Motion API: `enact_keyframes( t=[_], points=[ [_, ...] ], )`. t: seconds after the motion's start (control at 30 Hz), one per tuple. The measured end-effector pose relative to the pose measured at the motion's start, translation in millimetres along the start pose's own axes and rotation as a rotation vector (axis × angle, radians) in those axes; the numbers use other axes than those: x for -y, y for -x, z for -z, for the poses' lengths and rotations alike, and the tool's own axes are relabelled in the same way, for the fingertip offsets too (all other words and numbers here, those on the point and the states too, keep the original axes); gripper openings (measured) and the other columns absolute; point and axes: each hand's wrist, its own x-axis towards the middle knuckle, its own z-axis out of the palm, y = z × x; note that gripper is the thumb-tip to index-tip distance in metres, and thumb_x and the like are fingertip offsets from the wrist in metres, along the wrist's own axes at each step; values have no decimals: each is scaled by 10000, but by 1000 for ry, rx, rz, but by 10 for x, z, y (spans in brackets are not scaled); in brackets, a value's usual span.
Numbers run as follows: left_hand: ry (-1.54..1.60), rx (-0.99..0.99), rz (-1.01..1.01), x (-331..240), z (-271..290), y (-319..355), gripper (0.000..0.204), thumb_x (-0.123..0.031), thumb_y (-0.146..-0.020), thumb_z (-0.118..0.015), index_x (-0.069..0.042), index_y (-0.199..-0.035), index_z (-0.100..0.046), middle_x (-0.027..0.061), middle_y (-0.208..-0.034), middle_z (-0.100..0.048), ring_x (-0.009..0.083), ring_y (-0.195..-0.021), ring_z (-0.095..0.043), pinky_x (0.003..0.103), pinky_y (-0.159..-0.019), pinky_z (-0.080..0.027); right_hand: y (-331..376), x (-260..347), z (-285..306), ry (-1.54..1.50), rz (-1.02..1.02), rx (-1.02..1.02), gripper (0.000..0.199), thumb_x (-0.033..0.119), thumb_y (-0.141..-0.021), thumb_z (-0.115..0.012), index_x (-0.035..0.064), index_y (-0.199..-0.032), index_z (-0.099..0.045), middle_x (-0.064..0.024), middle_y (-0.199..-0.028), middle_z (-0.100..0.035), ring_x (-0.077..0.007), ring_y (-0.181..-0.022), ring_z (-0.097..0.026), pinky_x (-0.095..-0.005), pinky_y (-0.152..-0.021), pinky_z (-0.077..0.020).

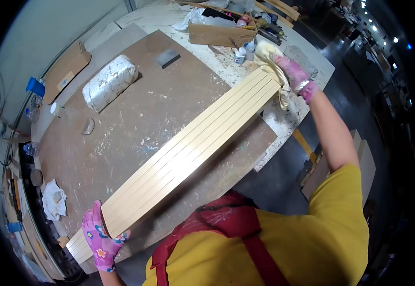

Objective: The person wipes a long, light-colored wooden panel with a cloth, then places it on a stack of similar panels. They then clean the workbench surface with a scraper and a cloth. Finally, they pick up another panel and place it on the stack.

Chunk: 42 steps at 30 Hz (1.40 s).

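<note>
A long, pale gold panel (179,148) with lengthwise grooves lies diagonally over the worktable, from lower left to upper right. My left hand (103,238), in a pink flowered glove, grips across the panel close to its lower left end, fingers at the far edge and thumb at the near one. At the upper right end, my right hand (293,72) is closed on a cream cloth (270,57), pressed against the panel's end. That hand also wears a pink glove, with a pale band at the wrist. Folds of cloth hide some of its fingertips.
A whitish wrapped bundle (110,83) and a grey block (168,58) sit on the brown board (121,138) beyond the panel. Small white bottles (240,56) stand near the cloth, below a cardboard box (221,35) of supplies. Crumpled white paper (54,200) lies at left.
</note>
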Motion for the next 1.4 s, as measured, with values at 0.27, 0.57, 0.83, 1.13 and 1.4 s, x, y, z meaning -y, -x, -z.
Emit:
enact_keyframes(
  t=[0.27,0.57,0.83,1.13,1.4],
  points=[
    [-16,-23,-22,-46,18,-6,1000,-644,-615,-673,-41,-1362,-392,186,-1049,-510,368,-988,-491,484,-892,-361,-191,-246,-215,203,102,-87,496,367,-871,-595,9,-1214,-562,-114,-1048,-649,-166,-926,-601,-311,-821,-472],
    [-41,-39,-40,4,-25,20,1010,-640,-609,-679,-40,-1366,-385,186,-1051,-511,365,-974,-491,478,-892,-359,148,-234,-236,66,199,-22,575,387,-864,-628,8,-1274,-493,-97,-1128,-625,-160,-948,-591,-267,-857,-464],
    [-39,-38,-25,16,-27,25,1007,-582,-568,-711,-45,-1360,-397,199,-1088,-522,384,-1032,-485,482,-924,-357,321,96,160,5,97,82,483,241,-814,-698,-3,-1205,-555,-91,-1058,-646,-151,-943,-590,-277,-831,-474],
    [-35,-47,-26,-16,-32,13,1000,-593,-575,-702,-44,-1356,-403,192,-1081,-529,375,-1025,-491,479,-926,-359,163,-32,132,107,76,198,463,192,-800,-730,-2,-1189,-571,-39,-1058,-642,-108,-929,-589,-258,-828,-481],
    [-32,-40,-23,6,-34,16,1006,-613,-578,-695,-43,-1355,-406,188,-1083,-531,368,-1018,-492,470,-927,-360,250,-43,254,-190,-70,305,464,143,-826,-691,13,-1240,-527,-32,-1076,-634,-109,-937,-604,-286,-823,-506]
  ],
)
